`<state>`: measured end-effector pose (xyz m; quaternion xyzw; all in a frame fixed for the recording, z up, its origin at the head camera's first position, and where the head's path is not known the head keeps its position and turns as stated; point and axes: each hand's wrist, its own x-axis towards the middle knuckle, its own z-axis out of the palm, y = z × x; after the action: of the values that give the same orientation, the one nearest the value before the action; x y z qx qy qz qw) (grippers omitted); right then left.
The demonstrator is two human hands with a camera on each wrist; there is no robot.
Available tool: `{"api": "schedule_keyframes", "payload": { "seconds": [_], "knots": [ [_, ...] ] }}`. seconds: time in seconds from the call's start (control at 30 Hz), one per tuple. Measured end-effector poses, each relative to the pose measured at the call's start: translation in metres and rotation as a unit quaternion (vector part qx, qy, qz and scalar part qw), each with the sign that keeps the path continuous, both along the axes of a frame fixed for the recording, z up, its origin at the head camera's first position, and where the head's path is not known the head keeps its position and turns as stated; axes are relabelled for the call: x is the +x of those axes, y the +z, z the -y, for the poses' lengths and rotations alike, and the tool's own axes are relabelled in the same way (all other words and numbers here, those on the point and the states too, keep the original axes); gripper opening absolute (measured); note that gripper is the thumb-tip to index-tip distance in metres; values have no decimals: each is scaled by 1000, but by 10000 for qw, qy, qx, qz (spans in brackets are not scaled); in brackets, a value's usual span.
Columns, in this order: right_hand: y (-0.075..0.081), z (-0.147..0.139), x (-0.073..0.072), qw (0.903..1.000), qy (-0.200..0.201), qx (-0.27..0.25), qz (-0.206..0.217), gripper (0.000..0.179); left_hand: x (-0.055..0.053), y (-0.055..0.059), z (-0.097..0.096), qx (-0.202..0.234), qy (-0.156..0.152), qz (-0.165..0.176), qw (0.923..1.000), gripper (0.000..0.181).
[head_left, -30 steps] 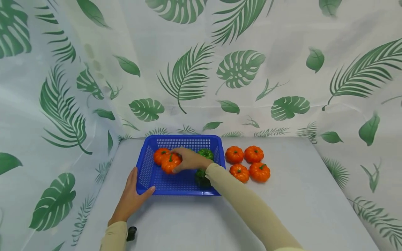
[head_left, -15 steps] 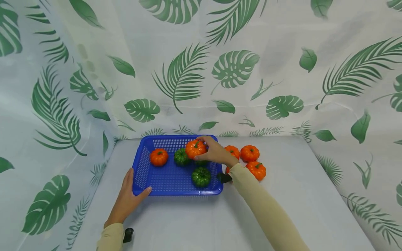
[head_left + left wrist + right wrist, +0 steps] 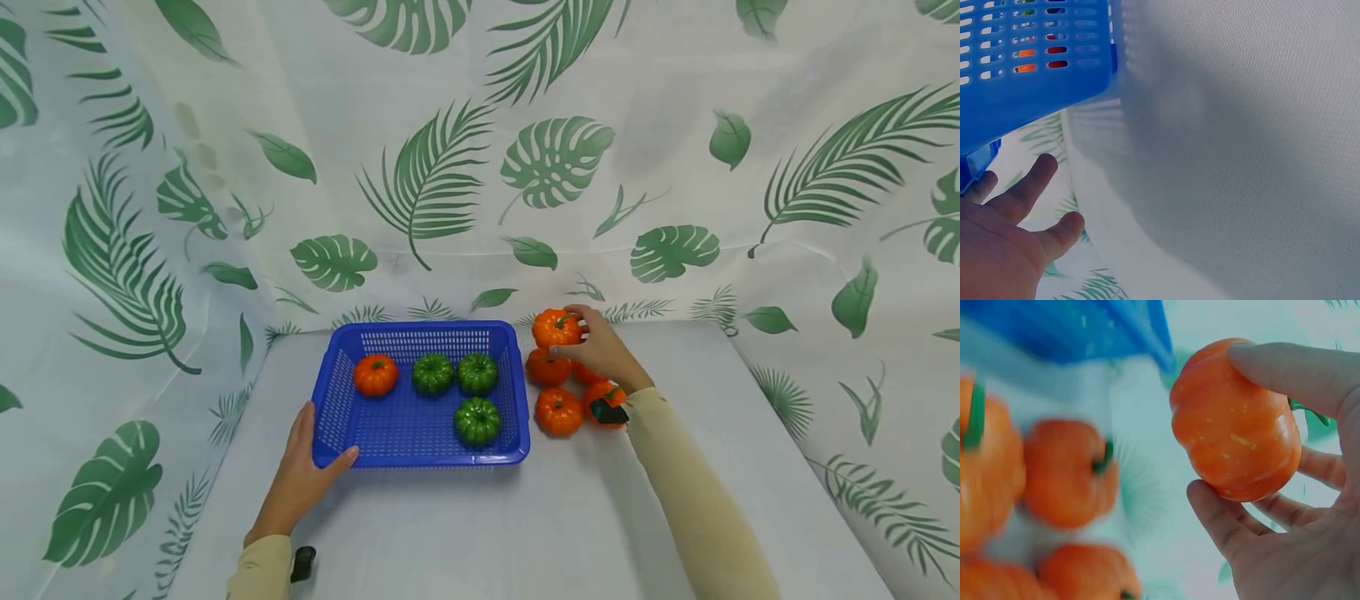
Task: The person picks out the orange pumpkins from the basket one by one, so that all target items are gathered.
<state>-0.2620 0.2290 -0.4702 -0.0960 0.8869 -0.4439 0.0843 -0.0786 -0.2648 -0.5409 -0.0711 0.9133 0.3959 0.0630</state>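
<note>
My right hand (image 3: 606, 354) holds a small orange pumpkin (image 3: 555, 328) between thumb and fingers, raised above other orange pumpkins (image 3: 558, 412) on the table to the right of the basket. In the right wrist view, the held pumpkin (image 3: 1235, 425) shows its green stem towards the palm. My left hand (image 3: 298, 479) is at the front left corner of the blue plastic basket (image 3: 420, 461), thumb at the front rim and fingers along the left side. Its fingers look spread and fairly straight in the left wrist view. Inside the basket are one orange pumpkin (image 3: 376, 375) and three green pumpkins (image 3: 432, 374).
The white table (image 3: 450, 533) runs up to a leaf-printed curtain (image 3: 420, 283) behind and on both sides. A dark wrist device (image 3: 303, 564) is at the left sleeve; another (image 3: 608, 412) covers part of an orange pumpkin beside the right sleeve.
My right hand has lifted an orange pumpkin out of the basket and carried it right, over the orange pumpkins on the table. My left hand has stayed at the basket's corner.
</note>
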Motion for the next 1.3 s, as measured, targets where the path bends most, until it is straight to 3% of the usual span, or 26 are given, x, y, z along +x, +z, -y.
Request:
{"api": "schedule_keyframes", "payload": {
  "seconds": [0.27, 0.57, 0.97, 1.17, 1.3],
  "knots": [
    [-11, -59, -1, 9969, -742, 245, 118, 93, 0, -3, 1, -17, -35, -230, 9997, 119],
    [-32, -100, 1, 9866, -1428, 493, 608, 91, 0, 0, 0, -35, 12, -106, 9999, 119],
    [-60, -117, 1, 9764, -1510, 899, 1253, 91, 2, 0, -4, 2, 65, 77, 9999, 120],
    [-57, -120, 2, 9770, -1335, 965, 1356, 99, 2, 1, -4, -5, 52, 41, 10000, 119],
    [-46, -113, 0, 9808, -1440, 805, 1040, 102, 1, 1, -2, -48, 9, -71, 10000, 118]
  ]
}}
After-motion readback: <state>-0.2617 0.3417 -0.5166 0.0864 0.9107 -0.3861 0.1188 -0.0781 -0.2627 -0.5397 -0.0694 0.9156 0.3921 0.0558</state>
